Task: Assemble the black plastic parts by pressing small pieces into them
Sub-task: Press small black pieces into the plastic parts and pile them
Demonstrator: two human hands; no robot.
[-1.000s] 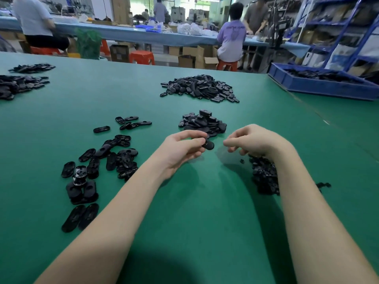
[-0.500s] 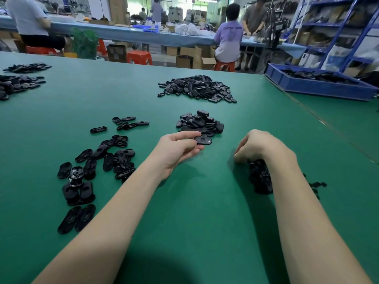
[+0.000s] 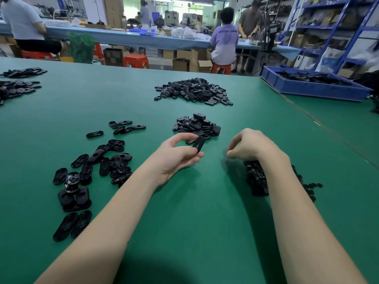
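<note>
Holding a flat black oval plastic part point(image 3: 198, 143) between its thumb and fingers, the left hand point(image 3: 176, 155) floats just above the green tabletop point(image 3: 194, 212). The part has a small slot in its middle and stands tilted at the tips of the fingers, on the side next to the other hand.

The right hand point(image 3: 249, 146) is near it, to the right, with a gap between the two. Its fingers are curled in and its thumb meets its fingertips like a pinch. I cannot tell if a small piece is in that pinch, because it is too little and blurry to see. Right under the right wrist lies a dark heap of small black pieces point(image 3: 256, 177), partly hidden by the arm.

Just behind the left hand sits a small pile of black oval parts point(image 3: 196, 126). Farther back is a bigger pile of the same black parts point(image 3: 194, 91). To the left of the left arm, many loose black oval shells point(image 3: 110, 160) lie spread out, some with their hollow side up. Two more dark piles point(image 3: 16, 87) lie at the far left edge.

A blue plastic tray point(image 3: 315, 88) with black parts in it sits at the far right. Behind the tabletop, people sit on red stools point(image 3: 136, 60) at a long blue bench point(image 3: 131, 38).
</note>
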